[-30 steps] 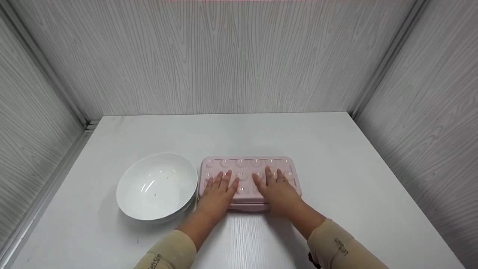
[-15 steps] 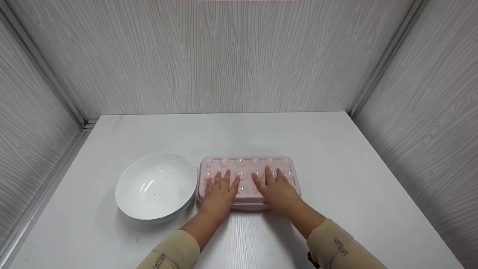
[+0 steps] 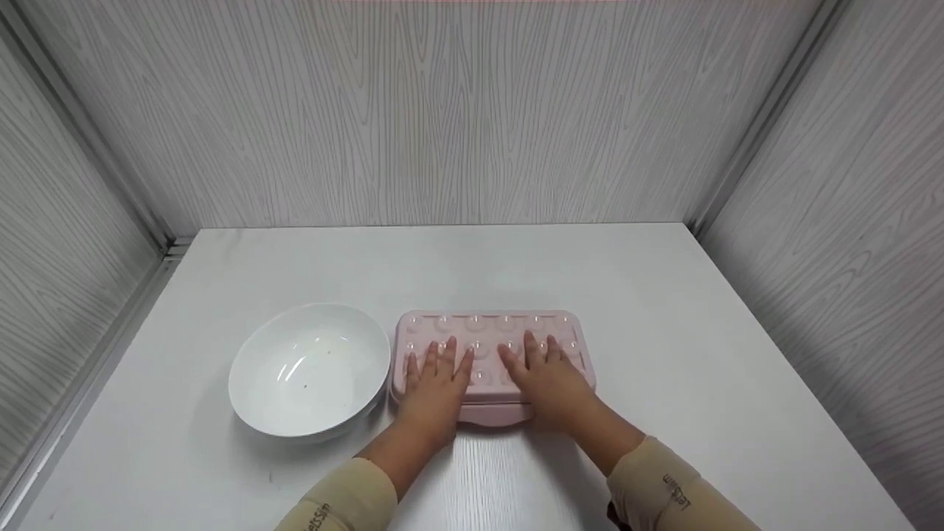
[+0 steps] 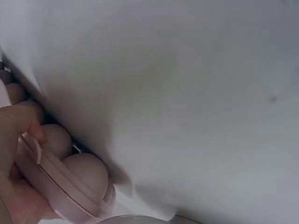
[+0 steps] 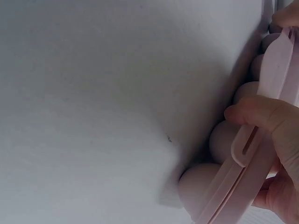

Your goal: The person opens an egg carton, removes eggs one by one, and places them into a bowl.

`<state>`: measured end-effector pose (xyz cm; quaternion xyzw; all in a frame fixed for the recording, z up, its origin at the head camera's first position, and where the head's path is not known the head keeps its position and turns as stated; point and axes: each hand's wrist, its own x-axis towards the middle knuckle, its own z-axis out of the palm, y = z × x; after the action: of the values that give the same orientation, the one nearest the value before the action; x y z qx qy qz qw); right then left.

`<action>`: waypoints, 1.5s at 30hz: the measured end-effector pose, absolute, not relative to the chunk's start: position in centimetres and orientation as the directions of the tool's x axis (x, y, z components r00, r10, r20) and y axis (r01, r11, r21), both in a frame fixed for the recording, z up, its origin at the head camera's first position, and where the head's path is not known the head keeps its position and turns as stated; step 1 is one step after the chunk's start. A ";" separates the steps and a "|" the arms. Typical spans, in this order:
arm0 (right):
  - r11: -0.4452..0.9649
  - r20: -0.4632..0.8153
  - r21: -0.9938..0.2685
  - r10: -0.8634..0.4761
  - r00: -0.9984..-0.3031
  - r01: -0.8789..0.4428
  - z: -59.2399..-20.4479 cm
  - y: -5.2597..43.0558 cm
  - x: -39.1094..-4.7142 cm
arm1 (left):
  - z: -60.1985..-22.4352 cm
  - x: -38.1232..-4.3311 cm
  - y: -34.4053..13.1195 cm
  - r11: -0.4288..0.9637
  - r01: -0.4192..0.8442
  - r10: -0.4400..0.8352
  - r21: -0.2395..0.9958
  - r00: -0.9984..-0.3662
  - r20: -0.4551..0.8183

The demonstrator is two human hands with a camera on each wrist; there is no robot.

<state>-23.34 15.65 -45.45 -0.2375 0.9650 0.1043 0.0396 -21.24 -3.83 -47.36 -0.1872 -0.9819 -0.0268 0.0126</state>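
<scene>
A pink plastic egg box (image 3: 493, 321) lies closed at mid-table, its lid set with rows of small domes. The fingers of my left hand (image 3: 429, 404) are spread on its front left part, while its thumb hooks over the front edge beside a rounded cup (image 4: 86, 172). My right hand (image 3: 557, 391) mirrors this on the right, with its thumb (image 5: 254, 112) at the end of the front clasp flap (image 5: 275, 70). In the head view the flap juts toward me between the two hands. Both thumbs are hidden there.
A large white bowl (image 3: 310, 428) with a few tiny specks inside stands just left of the box. The white table (image 3: 649, 310) is bounded by grey wood-grain panels at the back and sides.
The front flap has swung outward toward me and shows more below the lid. My left hand has shifted slightly; the right hand, box and bowl stay in place.
</scene>
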 end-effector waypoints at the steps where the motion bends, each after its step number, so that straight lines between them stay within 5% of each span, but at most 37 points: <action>1: 0.866 -0.127 0.186 -0.447 -0.886 -0.464 -45.4 15.7 -23.4 | -47.3 -21.2 -3.8 0.928 0.370 0.370 0.050 -0.929 0.027; 27: 0.826 -0.251 0.127 -0.509 -0.823 -0.549 -43.4 16.6 -22.3 | -44.3 -19.4 -4.2 0.904 0.391 0.413 0.174 -0.904 -0.112; 45: 0.852 -0.253 -0.158 -0.523 -0.814 -0.499 -36.3 20.4 -24.6 | -37.0 -21.3 -8.5 0.914 0.372 0.390 0.160 -0.915 -0.101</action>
<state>-24.59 20.36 -36.33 -0.2687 0.9513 -0.0420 0.1451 -21.29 -8.51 -37.02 -0.1952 -0.9761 -0.0691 -0.0655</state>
